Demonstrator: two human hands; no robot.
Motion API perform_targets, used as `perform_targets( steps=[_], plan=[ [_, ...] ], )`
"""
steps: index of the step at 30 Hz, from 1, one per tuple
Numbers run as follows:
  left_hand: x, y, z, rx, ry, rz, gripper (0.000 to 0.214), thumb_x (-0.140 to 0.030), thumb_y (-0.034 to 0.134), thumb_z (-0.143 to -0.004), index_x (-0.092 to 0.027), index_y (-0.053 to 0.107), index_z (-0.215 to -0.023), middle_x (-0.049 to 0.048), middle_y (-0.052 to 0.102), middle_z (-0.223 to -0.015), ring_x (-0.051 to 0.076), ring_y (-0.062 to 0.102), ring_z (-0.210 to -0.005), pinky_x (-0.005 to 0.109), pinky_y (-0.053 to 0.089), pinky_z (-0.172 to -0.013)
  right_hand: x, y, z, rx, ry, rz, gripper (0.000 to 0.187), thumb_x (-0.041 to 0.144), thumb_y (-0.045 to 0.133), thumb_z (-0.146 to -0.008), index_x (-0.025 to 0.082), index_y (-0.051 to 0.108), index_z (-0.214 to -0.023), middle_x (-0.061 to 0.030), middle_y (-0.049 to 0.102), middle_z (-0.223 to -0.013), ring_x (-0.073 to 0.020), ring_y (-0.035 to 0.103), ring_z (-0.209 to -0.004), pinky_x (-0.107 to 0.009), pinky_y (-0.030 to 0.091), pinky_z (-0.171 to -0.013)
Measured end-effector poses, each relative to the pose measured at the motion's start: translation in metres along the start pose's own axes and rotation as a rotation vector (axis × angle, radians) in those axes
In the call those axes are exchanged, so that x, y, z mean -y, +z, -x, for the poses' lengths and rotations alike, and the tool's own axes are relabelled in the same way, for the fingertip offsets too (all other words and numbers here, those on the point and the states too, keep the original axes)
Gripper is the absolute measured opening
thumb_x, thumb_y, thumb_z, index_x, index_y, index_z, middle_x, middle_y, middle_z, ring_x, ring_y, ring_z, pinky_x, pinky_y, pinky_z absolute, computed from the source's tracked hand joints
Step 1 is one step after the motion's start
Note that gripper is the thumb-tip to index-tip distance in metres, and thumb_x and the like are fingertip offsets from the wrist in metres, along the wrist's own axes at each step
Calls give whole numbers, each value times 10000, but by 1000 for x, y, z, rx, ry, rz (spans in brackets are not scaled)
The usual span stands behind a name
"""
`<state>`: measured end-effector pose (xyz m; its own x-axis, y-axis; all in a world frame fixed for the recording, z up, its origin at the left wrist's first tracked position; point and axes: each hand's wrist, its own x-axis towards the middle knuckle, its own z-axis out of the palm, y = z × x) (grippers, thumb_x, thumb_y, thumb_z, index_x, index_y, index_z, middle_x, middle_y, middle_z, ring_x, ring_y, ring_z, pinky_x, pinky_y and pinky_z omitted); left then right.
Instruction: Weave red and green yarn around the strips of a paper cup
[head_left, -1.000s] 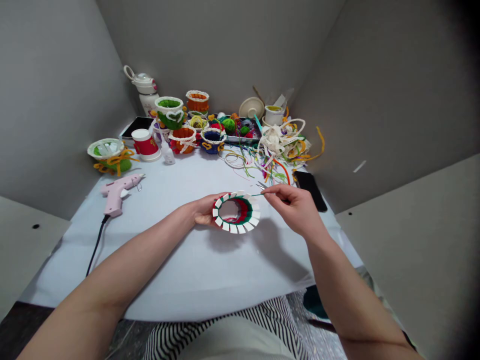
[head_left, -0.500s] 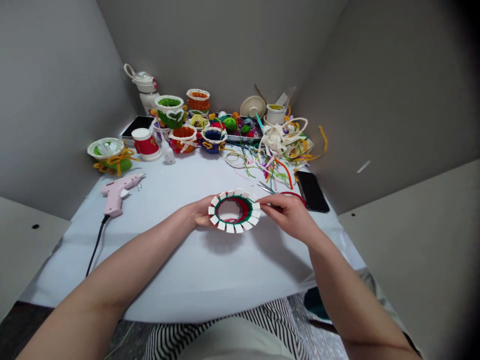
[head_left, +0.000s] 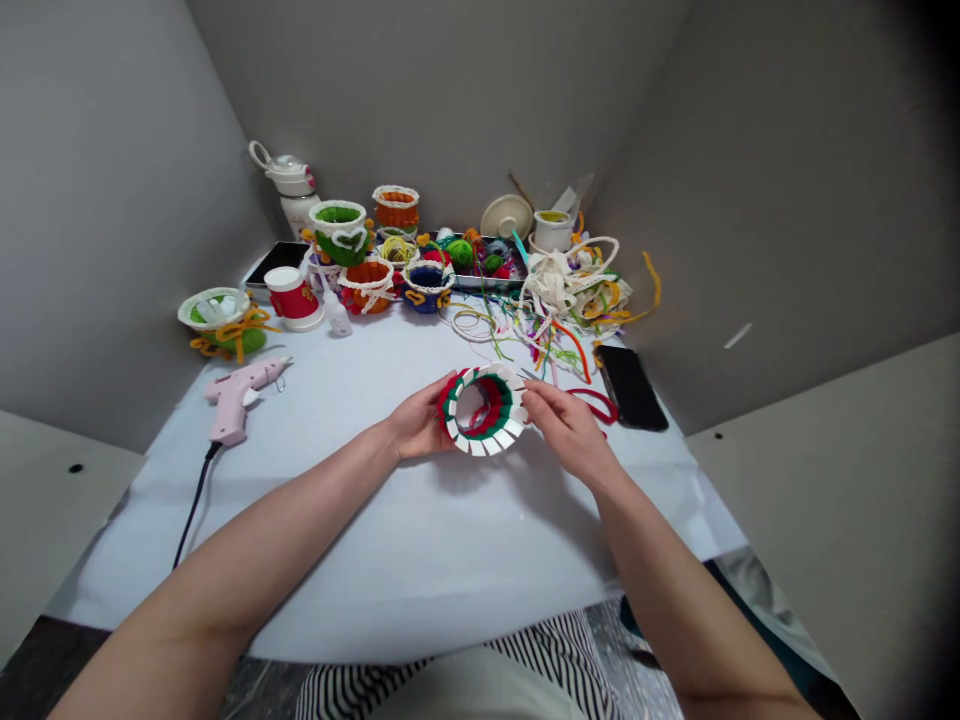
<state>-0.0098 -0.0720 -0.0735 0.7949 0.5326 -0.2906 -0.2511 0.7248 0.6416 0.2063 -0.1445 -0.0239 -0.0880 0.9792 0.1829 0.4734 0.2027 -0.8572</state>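
Observation:
A paper cup (head_left: pixel 501 412), its wall cut into white strips with red and green yarn woven round them, is held above the table, its open mouth tilted toward me. The strip ends fan outward as flat tabs. My left hand (head_left: pixel 421 418) wraps round the cup's left side, its fingers partly hidden behind it. At the right rim, my right hand (head_left: pixel 564 422) pinches a white tab between thumb and fingers. Just behind that hand lie scissors with red handles (head_left: pixel 600 404), their blades mostly covered.
A pink glue gun (head_left: pixel 234 395) with a black cord lies left. Several yarn-trimmed cups (head_left: pixel 367 285), a small glue bottle (head_left: pixel 337 316) and a white water bottle (head_left: pixel 298 200) stand behind. Yarn scraps (head_left: pixel 559 285) heap at the back right beside a black phone (head_left: pixel 631 388).
The cup has shifted slightly right and turned, so more red yarn shows on its left outside. My right hand has moved a little left and its fingers have bent over the rim.

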Motion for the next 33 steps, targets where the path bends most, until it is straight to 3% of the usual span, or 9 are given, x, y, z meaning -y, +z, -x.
perform_targets(
  steps=[3,6,8,11,15,20,25,33],
  plan=[
    [-2,7,3,-30,135,-49,518,-553,604,-843,-216,616,-1236,95,688,-1199,251,633,-1111,397,471,-991,-3,5,-2,-45,-79,11,273,381,565,-919,210,672,-1104,-54,702,-994,-180,615,-837,-289,480,-710],
    [-12,12,7,-61,301,-189,578,-518,739,-745,-216,610,-1220,101,650,-1251,261,618,-1109,385,477,-952,-12,9,-6,-147,-180,83,219,280,570,-893,215,660,-1082,-57,698,-984,-178,607,-801,-307,482,-717],
    [-24,12,9,-76,402,-341,634,-492,832,-644,-219,616,-1174,86,641,-1239,256,611,-1096,364,478,-929,-20,9,-11,-177,-286,183,167,191,543,-866,214,647,-994,-55,680,-911,-191,589,-793,-332,474,-741],
    [-44,9,10,-51,544,-672,639,-422,887,-585,-196,646,-1132,95,628,-1239,267,559,-1178,355,431,-1002,-31,9,-18,-133,-452,339,237,66,477,-808,209,622,-929,-77,657,-910,-228,572,-886,-366,457,-804],
    [-59,7,12,42,524,-1049,581,-358,839,-669,-211,648,-1198,110,620,-1256,272,555,-1183,406,415,-1032,-39,10,-20,-21,-472,520,297,14,449,-780,200,627,-928,-98,649,-939,-249,538,-908,-368,446,-789],
    [-58,16,11,159,529,-1391,558,-338,778,-744,-251,626,-1273,106,601,-1318,266,530,-1238,437,366,-1099,-47,6,-13,136,-392,644,292,19,488,-783,187,644,-964,-101,664,-941,-262,530,-911,-371,445,-764],
    [-52,23,4,260,480,-1430,547,-298,750,-770,-271,611,-1299,99,603,-1326,250,543,-1233,406,400,-1074,-55,-7,-5,200,-291,557,319,51,524,-814,198,614,-1083,-72,678,-964,-236,583,-910,-362,466,-785],
    [-50,23,6,229,420,-1402,563,-243,751,-756,-306,620,-1300,83,600,-1350,256,540,-1249,408,390,-1083,-52,-15,9,218,-185,438,245,169,605,-857,205,616,-1100,-74,687,-975,-222,602,-905,-363,484,-788]
  ],
)
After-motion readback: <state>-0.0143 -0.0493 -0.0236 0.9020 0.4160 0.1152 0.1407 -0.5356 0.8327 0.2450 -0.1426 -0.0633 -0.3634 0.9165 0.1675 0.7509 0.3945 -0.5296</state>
